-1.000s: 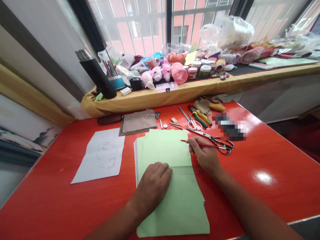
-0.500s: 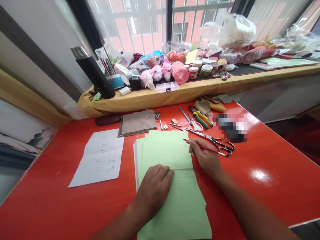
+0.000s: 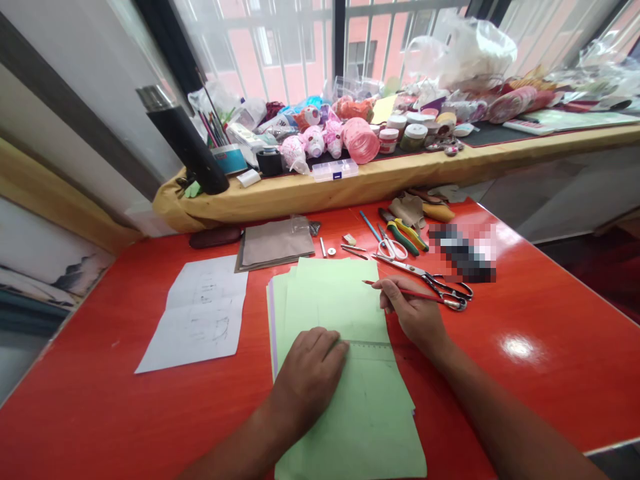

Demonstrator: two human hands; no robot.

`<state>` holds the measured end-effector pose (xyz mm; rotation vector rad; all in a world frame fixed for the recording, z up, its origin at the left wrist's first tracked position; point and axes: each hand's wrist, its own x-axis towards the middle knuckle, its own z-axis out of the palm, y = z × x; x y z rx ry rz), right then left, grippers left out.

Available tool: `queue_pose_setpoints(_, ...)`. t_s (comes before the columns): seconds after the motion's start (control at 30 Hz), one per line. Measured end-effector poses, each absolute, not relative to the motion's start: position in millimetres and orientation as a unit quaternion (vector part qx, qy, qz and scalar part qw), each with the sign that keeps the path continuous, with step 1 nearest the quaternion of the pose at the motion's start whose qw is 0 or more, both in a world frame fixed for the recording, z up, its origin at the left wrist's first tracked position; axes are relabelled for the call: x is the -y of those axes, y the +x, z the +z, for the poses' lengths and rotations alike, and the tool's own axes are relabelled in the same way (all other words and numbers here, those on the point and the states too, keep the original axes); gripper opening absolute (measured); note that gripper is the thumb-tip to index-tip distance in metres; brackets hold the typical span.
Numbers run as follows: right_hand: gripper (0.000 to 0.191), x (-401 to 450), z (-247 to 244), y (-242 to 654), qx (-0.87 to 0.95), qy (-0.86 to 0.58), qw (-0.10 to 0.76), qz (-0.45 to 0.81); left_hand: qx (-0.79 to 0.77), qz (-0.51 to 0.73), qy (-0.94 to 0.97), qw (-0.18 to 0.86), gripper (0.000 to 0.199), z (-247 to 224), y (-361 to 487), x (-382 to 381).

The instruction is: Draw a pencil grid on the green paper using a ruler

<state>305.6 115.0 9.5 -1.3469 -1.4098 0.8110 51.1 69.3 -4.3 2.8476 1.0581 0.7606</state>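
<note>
Green paper sheets (image 3: 335,293) lie stacked on the red table. My left hand (image 3: 315,370) rests on them, fingers together, pressing on the left end of a clear ruler (image 3: 369,345) that lies across the top sheet. My right hand (image 3: 407,310) is closed around a red pencil (image 3: 410,292) at the right edge of the paper. The pencil's tip points left over the sheet; whether it touches cannot be made out. Large scissors (image 3: 425,275) lie just beyond my right hand.
A white sheet with sketches (image 3: 195,313) lies left. Behind are brown sheets (image 3: 275,243), small scissors (image 3: 393,249), pliers (image 3: 404,237) and a pixelated dark object (image 3: 463,253). The cluttered sill (image 3: 280,198) holds a black flask (image 3: 187,147) and jars.
The view has shifted slightly. Both hands keep nearly the same pose, with the pencil tip a little further left over the paper.
</note>
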Motion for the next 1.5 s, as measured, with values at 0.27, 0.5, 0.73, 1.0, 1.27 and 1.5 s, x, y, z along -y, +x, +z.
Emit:
queue_pose_setpoints(0.27,0.039,-113,10,303,0.594,-0.562,0.474,0.325,-0.341,0.256,0.904,0.020,0.018,-4,52,-69)
queue_pose_setpoints(0.5,0.038,-114,8,304,0.607,-0.566,0.463,0.310,-0.338,0.261,0.904,0.030,0.020,-7,51,-68)
queue_pose_setpoints(0.73,0.055,-113,19,301,0.663,-0.539,0.436,0.283,-0.338,0.284,0.896,0.055,0.023,1,49,-68)
queue_pose_setpoints(1.0,0.055,-86,57,275,0.812,-0.469,0.304,0.171,-0.310,0.415,0.851,0.086,0.056,29,32,-61)
queue_pose_setpoints(1.27,0.048,-67,48,235,0.897,-0.403,0.182,0.012,-0.187,0.470,0.857,0.099,0.029,52,39,-46)
queue_pose_setpoints(1.5,0.032,-75,51,244,0.863,-0.430,0.262,0.044,-0.184,0.485,0.849,0.099,0.008,70,24,-49)
